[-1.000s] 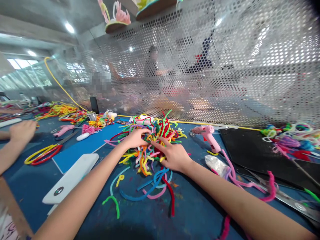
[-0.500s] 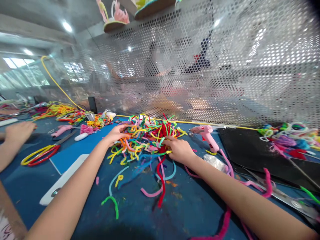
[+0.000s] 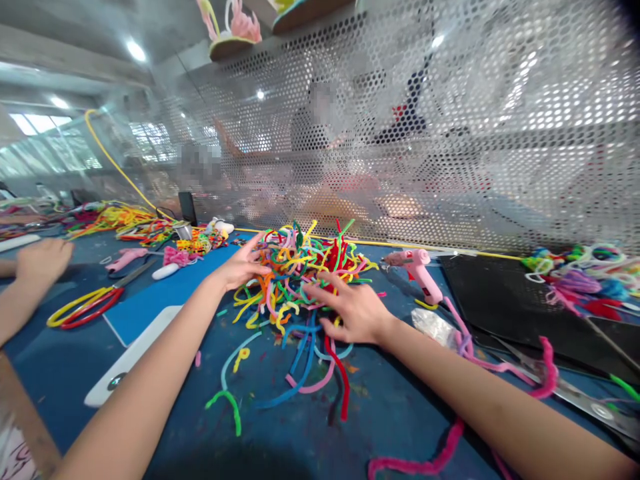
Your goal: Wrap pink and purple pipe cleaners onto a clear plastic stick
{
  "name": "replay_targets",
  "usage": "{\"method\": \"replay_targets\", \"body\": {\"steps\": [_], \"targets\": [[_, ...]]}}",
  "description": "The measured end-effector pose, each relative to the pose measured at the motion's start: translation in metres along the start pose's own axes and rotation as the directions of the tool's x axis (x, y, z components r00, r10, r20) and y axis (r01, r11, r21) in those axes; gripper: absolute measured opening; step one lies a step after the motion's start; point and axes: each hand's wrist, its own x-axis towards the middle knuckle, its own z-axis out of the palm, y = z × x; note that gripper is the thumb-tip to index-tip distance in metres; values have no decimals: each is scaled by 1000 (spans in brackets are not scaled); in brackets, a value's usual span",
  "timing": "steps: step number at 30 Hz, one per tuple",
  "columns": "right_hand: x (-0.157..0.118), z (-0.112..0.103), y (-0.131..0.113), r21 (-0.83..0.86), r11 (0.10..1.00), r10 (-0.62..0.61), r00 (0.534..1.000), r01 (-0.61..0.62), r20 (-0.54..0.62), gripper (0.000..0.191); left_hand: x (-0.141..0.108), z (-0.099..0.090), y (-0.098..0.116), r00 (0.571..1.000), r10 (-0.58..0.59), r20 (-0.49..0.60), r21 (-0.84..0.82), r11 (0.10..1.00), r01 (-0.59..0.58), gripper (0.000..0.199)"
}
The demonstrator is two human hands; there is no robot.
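Note:
A tangled heap of many-coloured pipe cleaners (image 3: 287, 267) lies on the blue tabletop between my two hands. My left hand (image 3: 243, 267) touches the heap's left side, thumb and fingers apart. At the right front, my right hand (image 3: 353, 308) rests on the heap with its fingers spread. Loose blue pipe cleaners (image 3: 300, 373) and a red pipe cleaner (image 3: 344, 387) trail from the heap towards me. A light-blue and green pipe cleaner (image 3: 227, 400) lies apart at the front left, near a small yellow curl (image 3: 241, 360).
A pink glue gun (image 3: 417, 270) stands right of the heap, beside a crumpled clear bag (image 3: 433, 327). Metal scissors (image 3: 590, 403) lie far right; red-and-yellow-handled scissors (image 3: 87, 307) lie left. Another person's hand (image 3: 45, 260) is at the left edge. Perforated mesh (image 3: 450, 180) rises behind.
My right hand's fingers have spread over the heap. My left hand's fingers have opened wider. The heap has shifted, and blue pipe cleaners now trail further forward.

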Motion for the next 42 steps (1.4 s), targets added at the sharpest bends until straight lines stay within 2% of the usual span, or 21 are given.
{"method": "replay_targets", "body": {"steps": [2, 4, 7, 9, 11, 13, 17, 19, 22, 27, 29, 31, 32, 34, 36, 38, 39, 40, 42], "targets": [[1, 2, -3, 13, 994, -112, 990, 112, 84, 52, 2, 1, -1, 999, 26, -33, 13, 1000, -26, 101], [1, 5, -5, 22, 991, -136, 986, 134, 93, 48, 6, 2, -3, 993, 81, -91, 115, 991, -70, 82], [-1, 9, -6, -4, 996, -91, 996, 91, -16, 46, 14, 8, -6, 985, 134, -106, 283, 954, -99, 45], [-2, 9, -8, -34, 998, -58, 994, 55, -95, 46, 19, 16, -5, 987, 140, -75, 341, 934, -107, 32], [-1, 8, -10, -51, 998, -28, 994, 22, -107, 47, 22, 27, -1, 988, 148, -50, 393, 912, -117, 29], [1, 9, -12, -55, 998, 35, 998, -38, -54, 49, 23, 39, 3, 985, 168, -35, 439, 888, -136, 30], [5, 11, -12, -73, 988, 140, 990, -137, 33, 52, 21, 48, 7, 975, 214, -56, 462, 871, -165, 44], [6, 12, -11, -83, 986, 144, 989, -141, 31, 51, 22, 41, 6, 968, 211, -138, 427, 894, -135, 43], [7, 12, -10, -85, 986, 143, 989, -141, 20, 48, 22, 19, 0, 951, 181, -250, 368, 926, -80, 42], [8, 12, -10, -73, 985, 158, 987, -156, 34, 46, 18, -13, -9, 930, 118, -349, 263, 964, -24, 59], [7, 12, -10, -68, 986, 151, 988, -149, 27, 46, 14, -16, -8, 951, 74, -301, 259, 966, 7, 62], [5, 13, -9, -39, 989, 143, 990, -143, 5, 46, 11, -14, -2, 982, 43, -184, 368, 930, 28, 68], [4, 12, -8, -4, 990, 138, 990, -138, -22, 47, 10, -12, 3, 991, 33, -132, 465, 885, 33, 72], [1, 11, -7, 114, 986, 133, 983, -119, -129, 50, 9, -6, 14, 995, 48, -89, 687, 726, 26, 78], [-2, 10, -5, 252, 963, 170, 940, -95, -296, 50, 9, 2, 25, 983, 148, -107, 846, 532, 12, 77], [-3, 10, -2, 351, 930, 262, 861, -105, -436, 44, 8, 14, 34, 965, 258, -54, 915, 400, -56, 72], [-3, 10, 1, 383, 914, 319, 819, -133, -477, 40, 6, 22, 37, 962, 274, 9, 917, 381, -117, 69], [-2, 11, 3, 404, 899, 372, 783, -170, -499, 35, 4, 30, 39, 966, 248, 77, 900, 400, -175, 67], [0, 13, 9, 421, 874, 445, 751, -244, -488, 29, 1, 47, 38, 969, 141, 204, 852, 462, -247, 67]]}}
